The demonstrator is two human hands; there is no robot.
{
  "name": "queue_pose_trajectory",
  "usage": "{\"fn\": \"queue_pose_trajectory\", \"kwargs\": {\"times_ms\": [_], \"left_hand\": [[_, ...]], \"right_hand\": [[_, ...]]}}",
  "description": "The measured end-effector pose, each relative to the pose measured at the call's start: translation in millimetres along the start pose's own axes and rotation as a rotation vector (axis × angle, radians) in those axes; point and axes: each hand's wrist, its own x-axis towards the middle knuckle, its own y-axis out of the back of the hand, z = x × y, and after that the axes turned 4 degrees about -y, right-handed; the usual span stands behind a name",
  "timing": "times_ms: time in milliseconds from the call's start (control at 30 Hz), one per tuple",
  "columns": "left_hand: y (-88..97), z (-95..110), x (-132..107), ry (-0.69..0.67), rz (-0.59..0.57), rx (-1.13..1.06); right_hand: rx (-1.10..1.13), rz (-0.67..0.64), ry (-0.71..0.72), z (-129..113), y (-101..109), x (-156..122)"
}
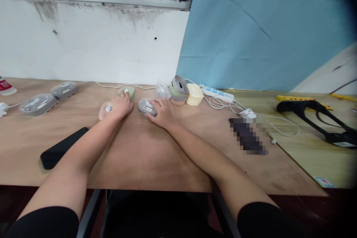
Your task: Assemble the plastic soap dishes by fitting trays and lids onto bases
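Both arms are extended across the wooden desk toward a cluster of small oval parts near its far edge. The left hand rests palm-down, fingers curled over a pale green oval piece, with a clear plastic cover just beside the wrist. The right hand lies partly spread, fingertips touching a grey oval unit; whether it grips it cannot be told. A stack of grey and cream shells stands just behind. Judged step: bringing the green piece and grey unit together. The next move calls for a firm pinch on each and careful alignment
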Motion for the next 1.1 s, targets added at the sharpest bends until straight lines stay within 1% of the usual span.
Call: {"fn": "queue_pose_trajectory", "kwargs": {"times_ms": [67, 133, 200, 267, 300, 333, 367, 433, 533, 600, 667, 700, 767, 867, 933, 1000, 1067, 1100], "left_hand": [[2.8, -4.5, -0.1, -0.093, 0.155, -0.047], [4.1, -1.4, -6.0, -0.194, 0.302, -0.175], [2.0, 8.1, -18.1, -0.275, 0.365, -0.358], [-2.9, 20.6, -34.3, -0.377, 0.318, -0.542], [-5.6, 26.8, -42.7, -0.448, 0.244, -0.620], [-7.9, 32.4, -50.6, -0.539, 0.129, -0.674], [-9.4, 37.4, -57.6, -0.596, 0.050, -0.715], [-9.9, 45.0, -67.7, -0.645, -0.031, -0.779], [-6.4, 51.0, -73.7, -0.623, -0.044, -0.855], [-3.9, 52.4, -73.8, -0.608, -0.059, -0.885], [-2.7, 53.0, -72.4, -0.597, -0.037, -0.904], [-2.4, 53.3, -71.3, -0.597, -0.001, -0.907], [-1.6, 54.3, -68.7, -0.593, 0.115, -0.892], [2.5, 58.8, -65.8, -0.599, 0.302, -0.807], [8.6, 64.8, -65.6, -0.694, 0.360, -0.711], [17.5, 73.2, -65.8, -0.869, 0.364, -0.592], [28.0, 82.3, -64.6, -1.021, 0.353, -0.477], [33.4, 86.4, -62.8, -1.062, 0.345, -0.431]], "right_hand": [[0.041, -0.036, -0.049, 4.7, 3.2, -5.4], [0.110, -0.107, -0.079, 8.6, 6.4, -11.0], [0.193, -0.169, -0.069, 11.1, 12.8, -18.8], [0.268, -0.219, -0.017, 12.7, 23.4, -29.5], [0.304, -0.253, 0.023, 13.7, 29.9, -35.5], [0.333, -0.273, 0.052, 15.1, 36.8, -41.6], [0.358, -0.290, 0.069, 16.9, 43.6, -47.3], [0.396, -0.291, 0.073, 21.7, 55.5, -56.0], [0.449, -0.220, 0.052, 28.5, 65.2, -60.5], [0.485, -0.127, 0.024, 30.2, 66.7, -59.3], [0.510, -0.036, -0.010, 29.3, 66.0, -57.3], [0.520, 0.003, -0.029, 28.3, 65.3, -56.6], [0.555, 0.065, -0.086, 26.9, 63.3, -55.9], [0.711, 0.173, -0.257, 29.7, 58.3, -55.0], [0.862, 0.257, -0.414, 35.6, 54.0, -52.7], [0.975, 0.313, -0.552, 43.3, 50.6, -49.3], [1.032, 0.326, -0.635, 50.4, 49.5, -45.8], [1.050, 0.324, -0.659, 53.3, 49.9, -44.3]]}}
